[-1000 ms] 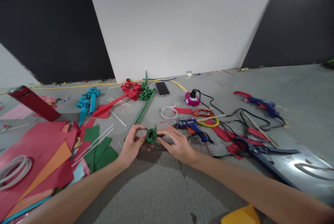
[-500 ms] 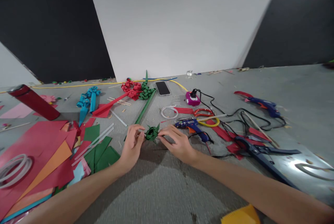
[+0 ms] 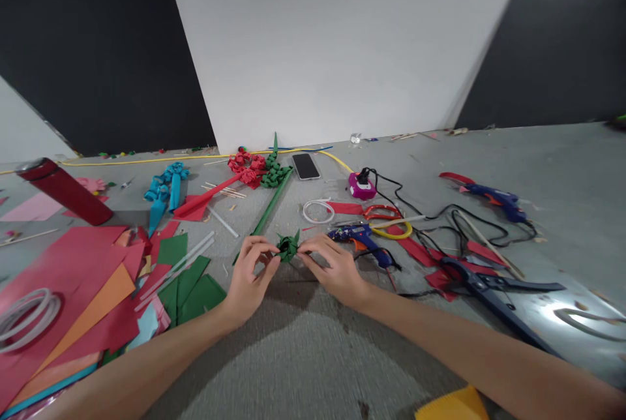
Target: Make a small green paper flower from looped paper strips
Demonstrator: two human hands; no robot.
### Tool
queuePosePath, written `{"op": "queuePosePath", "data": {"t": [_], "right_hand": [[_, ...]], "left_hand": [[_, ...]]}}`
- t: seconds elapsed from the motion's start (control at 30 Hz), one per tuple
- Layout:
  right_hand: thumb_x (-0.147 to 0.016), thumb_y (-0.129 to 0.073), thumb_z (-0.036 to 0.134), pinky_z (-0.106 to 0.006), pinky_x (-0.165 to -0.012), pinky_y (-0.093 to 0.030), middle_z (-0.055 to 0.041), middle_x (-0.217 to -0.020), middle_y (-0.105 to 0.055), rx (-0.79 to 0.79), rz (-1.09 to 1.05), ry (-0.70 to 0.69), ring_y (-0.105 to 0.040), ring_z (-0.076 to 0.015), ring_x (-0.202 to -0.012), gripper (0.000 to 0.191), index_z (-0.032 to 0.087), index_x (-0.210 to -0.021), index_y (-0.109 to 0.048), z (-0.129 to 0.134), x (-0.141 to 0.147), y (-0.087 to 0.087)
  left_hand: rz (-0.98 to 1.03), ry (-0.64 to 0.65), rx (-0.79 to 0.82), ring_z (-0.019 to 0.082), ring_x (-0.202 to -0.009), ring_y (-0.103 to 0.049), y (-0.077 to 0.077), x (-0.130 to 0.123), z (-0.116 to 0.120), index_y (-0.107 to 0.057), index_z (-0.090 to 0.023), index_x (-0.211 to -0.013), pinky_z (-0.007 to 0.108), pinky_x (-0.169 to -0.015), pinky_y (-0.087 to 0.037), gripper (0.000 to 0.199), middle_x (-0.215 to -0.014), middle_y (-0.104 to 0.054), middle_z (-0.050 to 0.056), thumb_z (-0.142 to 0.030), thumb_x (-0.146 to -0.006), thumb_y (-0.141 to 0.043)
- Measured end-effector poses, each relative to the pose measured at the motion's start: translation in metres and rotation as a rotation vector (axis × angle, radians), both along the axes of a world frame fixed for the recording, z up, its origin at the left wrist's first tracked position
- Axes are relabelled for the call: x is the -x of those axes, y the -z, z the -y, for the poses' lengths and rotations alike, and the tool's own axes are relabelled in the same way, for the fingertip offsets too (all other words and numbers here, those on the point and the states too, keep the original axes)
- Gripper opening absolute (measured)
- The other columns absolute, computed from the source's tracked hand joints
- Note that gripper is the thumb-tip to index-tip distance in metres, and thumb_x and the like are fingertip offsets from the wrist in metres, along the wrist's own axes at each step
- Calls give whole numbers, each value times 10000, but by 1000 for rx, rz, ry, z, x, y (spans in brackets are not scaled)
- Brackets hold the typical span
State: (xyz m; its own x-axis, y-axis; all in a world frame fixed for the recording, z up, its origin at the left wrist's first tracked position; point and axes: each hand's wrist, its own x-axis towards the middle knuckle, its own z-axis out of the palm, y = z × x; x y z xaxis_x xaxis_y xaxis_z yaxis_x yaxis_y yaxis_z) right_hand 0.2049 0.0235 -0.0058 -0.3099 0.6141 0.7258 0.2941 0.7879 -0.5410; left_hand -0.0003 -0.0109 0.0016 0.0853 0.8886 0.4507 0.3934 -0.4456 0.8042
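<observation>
Between my two hands is a small green folded-paper flower with pointed tips and a dark hollow centre. My left hand pinches its left side between thumb and fingers. On the other side, my right hand grips the flower's right edge with thumb and fingertips. Just beyond my left hand lies a green paper stem, running up to a green folded-paper piece. A blue glue gun rests right beside my right hand.
Red paper flowers, a phone and a magenta power socket lie beyond my hands. Coloured paper sheets and a red flask are left. Scissors, black cables, large cutters and another glue gun are right.
My left hand has moved slightly right and its fingers have come onto the green flower's left side. The flower has shifted a little right; my right hand keeps its hold.
</observation>
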Motion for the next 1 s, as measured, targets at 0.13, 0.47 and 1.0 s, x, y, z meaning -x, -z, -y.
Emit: {"op": "queuePosePath", "data": {"t": [0.13,0.47,1.0], "right_hand": [[-971,-554,189,-354,-773,-527,-48,-865,-687,25,3,2,-637,-199,-831,99,238,-964,-639,-1,-1,1],[-985,-523,195,-345,-804,-536,-45,-882,-687,43,10,16,-646,-197,-856,127,241,-965,-641,-3,-2,3],[-976,-506,140,-338,-793,-520,-42,-877,-678,5,43,3,-628,-190,-833,151,239,-966,-620,-4,-4,7]], "left_hand": [[-27,30,-31,181,-988,-600,0,0,0,-678,-232,-1038,300,-828,-540,168,-1087,-544,80,-283,-972,-533],[-40,99,31,175,-932,-623,4,0,-2,-673,-225,-1071,298,-771,-582,187,-1109,-562,98,-298,-974,-530],[47,50,57,166,-830,-653,1,-3,0,-694,-195,-911,253,-676,-594,89,-977,-628,80,-267,-889,-645]]}}
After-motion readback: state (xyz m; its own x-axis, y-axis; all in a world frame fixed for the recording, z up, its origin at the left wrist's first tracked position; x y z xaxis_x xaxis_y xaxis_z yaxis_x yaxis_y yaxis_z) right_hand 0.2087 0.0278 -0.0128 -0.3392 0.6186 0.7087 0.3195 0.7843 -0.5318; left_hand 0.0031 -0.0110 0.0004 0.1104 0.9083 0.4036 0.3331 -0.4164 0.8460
